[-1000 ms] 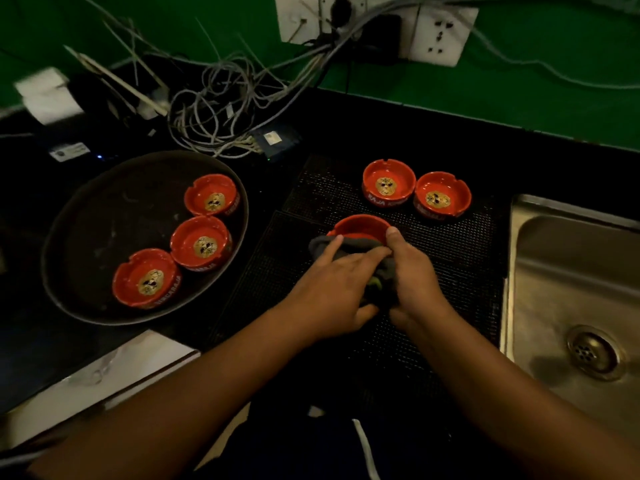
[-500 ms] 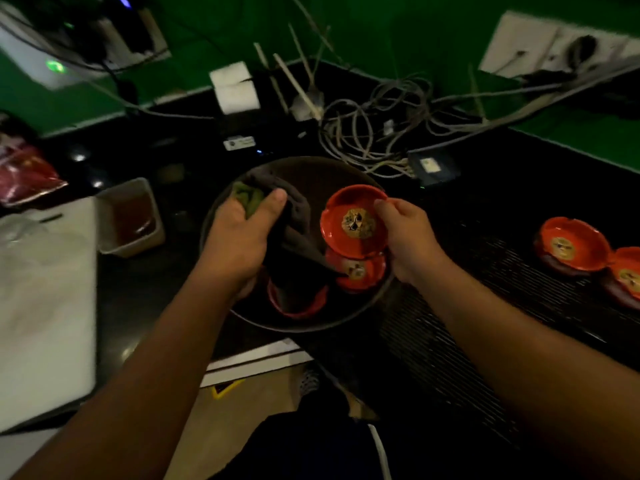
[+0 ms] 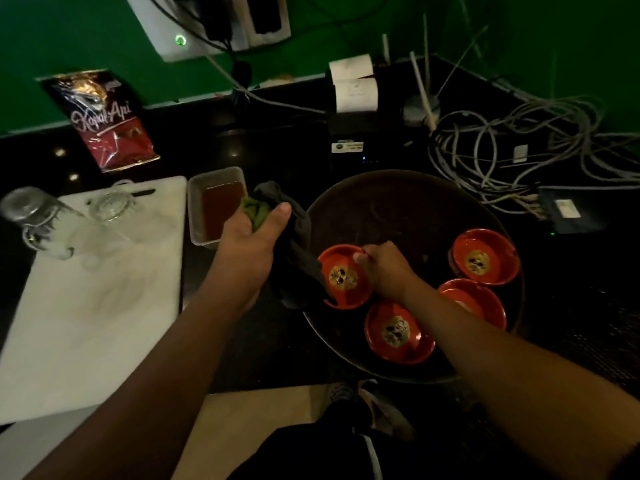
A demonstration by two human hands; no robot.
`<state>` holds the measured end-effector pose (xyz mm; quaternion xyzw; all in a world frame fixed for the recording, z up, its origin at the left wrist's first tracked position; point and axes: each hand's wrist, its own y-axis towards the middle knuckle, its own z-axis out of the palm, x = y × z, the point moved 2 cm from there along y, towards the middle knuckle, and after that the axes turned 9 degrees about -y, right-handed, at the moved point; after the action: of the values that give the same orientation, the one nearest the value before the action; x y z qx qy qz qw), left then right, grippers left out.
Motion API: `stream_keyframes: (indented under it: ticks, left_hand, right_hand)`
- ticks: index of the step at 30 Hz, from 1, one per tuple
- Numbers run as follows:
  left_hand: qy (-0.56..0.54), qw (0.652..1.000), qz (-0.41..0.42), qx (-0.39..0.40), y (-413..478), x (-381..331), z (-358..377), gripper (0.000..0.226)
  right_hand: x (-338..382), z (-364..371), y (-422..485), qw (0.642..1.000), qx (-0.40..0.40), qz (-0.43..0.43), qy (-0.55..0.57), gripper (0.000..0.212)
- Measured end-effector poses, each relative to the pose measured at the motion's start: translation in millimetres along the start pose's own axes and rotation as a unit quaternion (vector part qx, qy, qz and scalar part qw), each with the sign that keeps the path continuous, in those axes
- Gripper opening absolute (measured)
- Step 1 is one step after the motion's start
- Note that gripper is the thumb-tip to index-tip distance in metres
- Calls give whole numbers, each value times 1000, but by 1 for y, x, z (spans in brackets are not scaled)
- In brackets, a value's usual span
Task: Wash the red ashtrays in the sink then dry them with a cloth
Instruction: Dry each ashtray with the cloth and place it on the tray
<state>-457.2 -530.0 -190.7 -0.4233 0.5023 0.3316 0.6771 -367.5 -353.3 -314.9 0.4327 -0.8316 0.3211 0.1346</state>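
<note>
Green wall (image 3: pixel 69 36) backs a black counter (image 3: pixel 277 157); your head camera is the only view. On the counter at 3 o'clock a round tray (image 3: pixel 398 209) holds all four red pieces: the 9 o'clock ashtray (image 3: pixel 341 282), the 3 o'clock ashtray (image 3: pixel 485 261), the 4 o'clock ashtray (image 3: pixel 476 299) and the 6 o'clock ashtray (image 3: pixel 398 332).

Your left hand (image 3: pixel 247 244), just off the tray's 9 o'clock rim, is bunched round the cloth (image 3: pixel 298 261), whose tail hangs over the tray edge and overlaps the 9 o'clock ashtray. Your right hand (image 3: pixel 384 268) pinches that ashtray's rim at its 1 o'clock side. I cannot tell whether its base is fully down on the tray.

A white board (image 3: pixel 104 306) lies at 9 o'clock, with a container (image 3: pixel 218 209) between it and the tray. The sink is out of view.

These look glazed: stiff, weighty for their size, brittle, and slick if damp. Grip across the rim, thumb inside and fingers outside, between the notches, and set each down flat rather than dropping it against its neighbours
</note>
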Motion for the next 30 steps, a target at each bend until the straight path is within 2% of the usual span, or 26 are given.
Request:
stream_keyframes:
  ticks: [5,10,13,15,17,19,21,22,23,25,27,28,30]
  left_hand:
    - [-12,999,-25,17,7,7,0,10]
    - [-15,998,-32,54,7,5,14,7]
    - [-33,995,-36,82,6,0,30,9]
    - [-61,990,-54,111,3,-3,49,11]
    - [-94,980,-86,152,-1,-2,76,18]
    - [-116,967,-118,196,-9,0,107,33]
    - [-151,943,-155,253,-23,6,144,44]
    - [-166,929,-177,279,-30,10,163,49]
    - [-174,916,-199,301,-39,14,181,53]
    - [-171,897,-227,338,-59,24,219,57]
    - [-165,882,-244,369,-83,34,259,60]
    - [-159,876,-247,382,-97,38,279,57]
    - [-105,878,-209,418,-125,48,316,34]
  right_hand:
    - [7,9,-3,996,44,-28,-74,22]
    - [0,7,-10,998,27,-26,-52,28]
    - [-6,-7,-20,1000,9,0,6,25]
    - [-18,-20,-32,996,-46,1,79,15]
    - [-33,-35,-52,972,-115,-1,205,14]
    - [-51,-50,-76,906,-187,36,377,21]
    - [-78,-63,-101,780,-235,118,567,27]
    - [-93,-67,-113,714,-225,147,646,31]
    - [-108,-68,-126,667,-198,159,700,38]
    - [-133,-69,-158,630,-142,148,749,58]
    - [-158,-71,-194,588,-112,120,792,70]
    - [-171,-73,-211,566,-111,104,810,71]
    - [-200,-77,-244,527,-136,81,835,73]
